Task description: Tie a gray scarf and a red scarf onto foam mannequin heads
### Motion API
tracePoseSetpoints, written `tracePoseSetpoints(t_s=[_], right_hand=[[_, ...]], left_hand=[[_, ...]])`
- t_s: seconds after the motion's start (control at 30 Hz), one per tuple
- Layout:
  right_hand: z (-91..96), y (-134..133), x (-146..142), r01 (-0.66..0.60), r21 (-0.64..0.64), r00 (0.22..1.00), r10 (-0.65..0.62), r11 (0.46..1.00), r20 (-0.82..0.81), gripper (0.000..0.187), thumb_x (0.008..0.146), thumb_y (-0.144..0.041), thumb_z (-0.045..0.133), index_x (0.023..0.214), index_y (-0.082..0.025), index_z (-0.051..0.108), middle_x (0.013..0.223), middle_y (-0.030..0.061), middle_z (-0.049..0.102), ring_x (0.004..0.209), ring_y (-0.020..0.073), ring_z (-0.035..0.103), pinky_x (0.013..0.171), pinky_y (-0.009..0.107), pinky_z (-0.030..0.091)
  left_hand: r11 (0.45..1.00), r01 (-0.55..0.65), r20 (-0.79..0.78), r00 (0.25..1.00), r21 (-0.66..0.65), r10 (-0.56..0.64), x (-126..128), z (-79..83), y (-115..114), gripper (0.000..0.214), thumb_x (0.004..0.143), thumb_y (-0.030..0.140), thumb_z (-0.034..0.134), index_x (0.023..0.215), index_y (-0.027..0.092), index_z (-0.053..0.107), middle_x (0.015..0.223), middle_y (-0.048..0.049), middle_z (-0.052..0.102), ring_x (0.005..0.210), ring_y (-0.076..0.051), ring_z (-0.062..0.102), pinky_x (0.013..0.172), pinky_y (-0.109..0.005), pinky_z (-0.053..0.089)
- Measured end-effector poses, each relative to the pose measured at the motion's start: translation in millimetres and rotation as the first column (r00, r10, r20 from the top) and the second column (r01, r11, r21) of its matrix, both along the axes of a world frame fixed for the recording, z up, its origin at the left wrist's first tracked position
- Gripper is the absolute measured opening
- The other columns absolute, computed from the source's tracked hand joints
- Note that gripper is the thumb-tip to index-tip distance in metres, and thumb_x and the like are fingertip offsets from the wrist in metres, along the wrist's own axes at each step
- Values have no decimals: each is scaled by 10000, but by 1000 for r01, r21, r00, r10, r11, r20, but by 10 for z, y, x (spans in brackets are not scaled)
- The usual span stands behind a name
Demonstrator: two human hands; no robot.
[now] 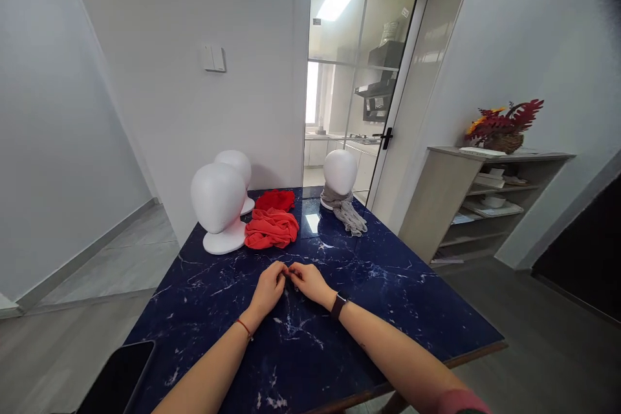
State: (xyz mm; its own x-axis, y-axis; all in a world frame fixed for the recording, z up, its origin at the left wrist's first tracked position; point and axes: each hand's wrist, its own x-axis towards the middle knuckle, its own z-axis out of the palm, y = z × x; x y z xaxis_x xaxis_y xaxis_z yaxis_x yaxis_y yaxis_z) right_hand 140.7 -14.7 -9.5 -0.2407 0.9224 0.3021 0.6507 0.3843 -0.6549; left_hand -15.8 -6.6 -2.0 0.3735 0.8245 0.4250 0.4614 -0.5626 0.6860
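Note:
My left hand and my right hand rest together on the dark blue marble table, fingertips touching in a pinch. What they hold, if anything, is too small to make out. A red string circles my left wrist and a dark watch my right. Beyond the hands lie a crumpled red scarf and a second red cloth. Two bare white foam heads stand at the left. A third white head at the back wears a grey scarf.
A dark phone lies at the table's near left corner. A glass door stands behind the table. An open shelf unit with a basket of red flowers lines the right wall.

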Motion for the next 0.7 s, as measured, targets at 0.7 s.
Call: tracePoseSetpoints(t_s=[0.7], right_hand=[[17, 8, -30, 52, 36, 980, -58, 998, 190, 154, 842, -240, 493, 867, -234, 644, 657, -26, 622, 584, 102, 505, 544, 203, 245]], left_hand=[[999, -22, -40, 999, 49, 24, -28, 5, 2, 206, 762, 77, 360, 716, 186, 527, 735, -9, 535, 695, -138, 509, 671, -268, 405]])
